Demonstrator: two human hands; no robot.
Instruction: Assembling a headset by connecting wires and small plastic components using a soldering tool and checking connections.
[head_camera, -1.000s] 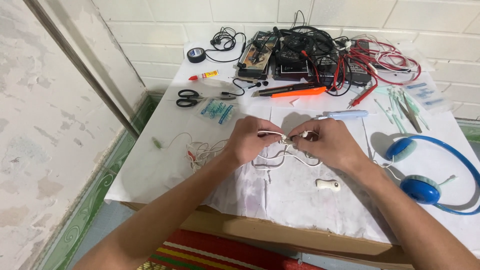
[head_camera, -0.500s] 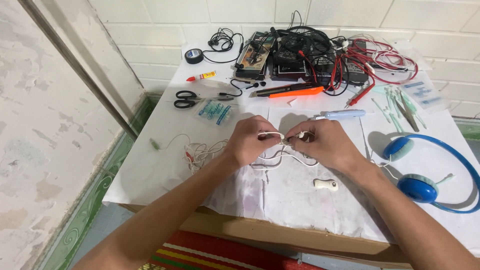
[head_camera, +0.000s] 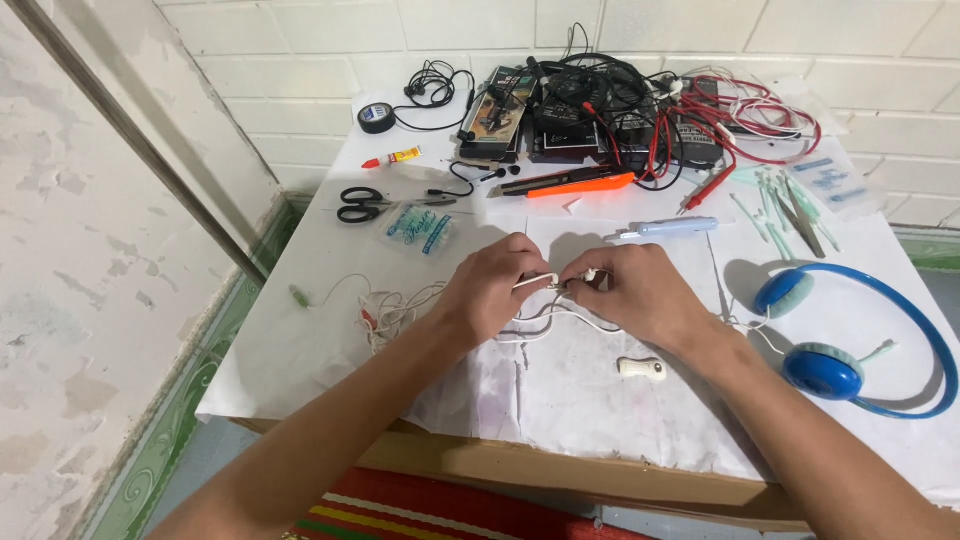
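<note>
Thin white cable: light, limp, fragile. Left hand and right hand fingers pinched shut on its ends; best gripped near ends.

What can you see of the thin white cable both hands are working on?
The white cable is thin and looks plastic-coated. It runs between the left hand and the right hand, each pinching a cable end near the middle of the white-covered table. The ends nearly meet; whether they touch is unclear. Slack loops lie on the cover below the hands. More thin wire bunches to the left.
</note>
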